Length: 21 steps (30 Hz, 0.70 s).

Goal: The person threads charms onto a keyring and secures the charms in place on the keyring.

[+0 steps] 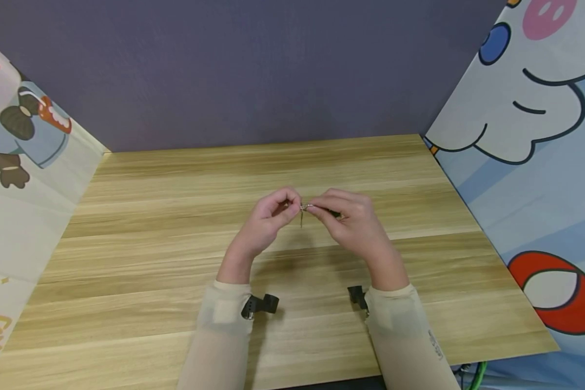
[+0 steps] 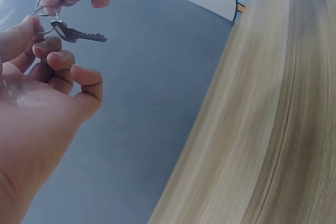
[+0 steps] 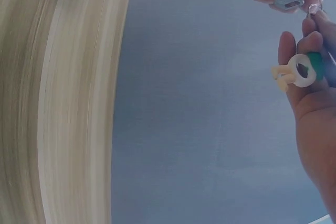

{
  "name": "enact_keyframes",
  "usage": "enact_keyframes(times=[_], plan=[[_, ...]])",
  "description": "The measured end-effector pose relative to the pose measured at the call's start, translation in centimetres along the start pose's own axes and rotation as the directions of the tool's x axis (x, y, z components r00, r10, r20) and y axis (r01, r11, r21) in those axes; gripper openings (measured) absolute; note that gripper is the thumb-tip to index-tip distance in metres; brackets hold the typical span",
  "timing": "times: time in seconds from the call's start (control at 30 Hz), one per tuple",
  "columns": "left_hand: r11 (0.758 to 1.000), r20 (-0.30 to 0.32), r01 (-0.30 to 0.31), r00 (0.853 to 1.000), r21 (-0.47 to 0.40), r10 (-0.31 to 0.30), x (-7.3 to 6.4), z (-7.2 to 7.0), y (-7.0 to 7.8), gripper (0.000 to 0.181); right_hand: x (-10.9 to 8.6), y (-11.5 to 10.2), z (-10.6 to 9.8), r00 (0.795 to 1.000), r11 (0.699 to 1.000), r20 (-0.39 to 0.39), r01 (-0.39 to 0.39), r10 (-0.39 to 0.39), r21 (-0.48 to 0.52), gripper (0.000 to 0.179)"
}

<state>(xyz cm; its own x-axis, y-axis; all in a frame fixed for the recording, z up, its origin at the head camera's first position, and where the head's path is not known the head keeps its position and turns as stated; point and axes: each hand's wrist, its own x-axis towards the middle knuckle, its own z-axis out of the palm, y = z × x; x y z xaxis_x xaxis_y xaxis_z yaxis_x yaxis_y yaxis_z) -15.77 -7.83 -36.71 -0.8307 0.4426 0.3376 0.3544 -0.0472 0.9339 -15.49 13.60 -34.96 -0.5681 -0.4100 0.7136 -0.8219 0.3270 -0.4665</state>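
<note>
Above the table, my left hand (image 1: 267, 218) and right hand (image 1: 350, 219) meet fingertip to fingertip. Between them is a thin metal key ring (image 2: 44, 10), which the left thumb and fingers pinch from one side and the right thumb and fingers from the other. A metal key (image 2: 79, 33) hangs on the ring, its toothed blade pointing away from the left fingers; in the head view it is a thin line. A small figure charm (image 3: 302, 71), white and green with pale legs, lies against the right hand's curled fingers. Fingertips partly hide the ring.
Beneath the hands is a wood-grain table (image 1: 166, 216). A dark purple-grey panel (image 1: 253, 70) stands behind it, with cartoon-printed sheets on both sides. Black wrist mounts (image 1: 263, 304) stick out from the sleeves. A green cable (image 1: 478, 375) shows at the bottom right.
</note>
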Motion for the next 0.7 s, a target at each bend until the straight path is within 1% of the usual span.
enact_keyframes(times=[0.27, 0.43, 0.6, 0.63, 0.7], plan=[[0.999, -0.009, -0.019, 1.0, -0.051, 0.018, -0.03, 0.01, -0.36, 0.011, -0.08, 0.23, -0.04, 1.0, 1.0, 0.002, -0.001, 0.001, 0.001, 0.01], [0.996, -0.002, -0.024, 1.0, -0.088, 0.023, -0.08, 0.01, -0.29, 0.011, -0.12, 0.36, -0.08, 1.0, 1.0, 0.008, -0.006, 0.006, 0.006, 0.01], [0.991, -0.002, -0.038, 0.999, -0.126, 0.038, -0.11, -0.11, -0.21, 0.014, -0.05, 0.42, -0.22, 1.0, 1.0, 0.011, 0.002, -0.002, 0.006, 0.016], [0.991, -0.007, -0.034, 0.999, -0.128, 0.033, -0.11, -0.14, -0.2, 0.015, -0.03, 0.44, -0.24, 1.0, 1.0, 0.012, 0.003, -0.003, 0.004, 0.017], [0.993, -0.017, -0.006, 1.0, -0.119, 0.004, -0.11, -0.14, 0.0, 0.016, 0.0, 0.45, -0.33, 1.0, 1.0, 0.019, -0.001, 0.001, 0.004, 0.016]])
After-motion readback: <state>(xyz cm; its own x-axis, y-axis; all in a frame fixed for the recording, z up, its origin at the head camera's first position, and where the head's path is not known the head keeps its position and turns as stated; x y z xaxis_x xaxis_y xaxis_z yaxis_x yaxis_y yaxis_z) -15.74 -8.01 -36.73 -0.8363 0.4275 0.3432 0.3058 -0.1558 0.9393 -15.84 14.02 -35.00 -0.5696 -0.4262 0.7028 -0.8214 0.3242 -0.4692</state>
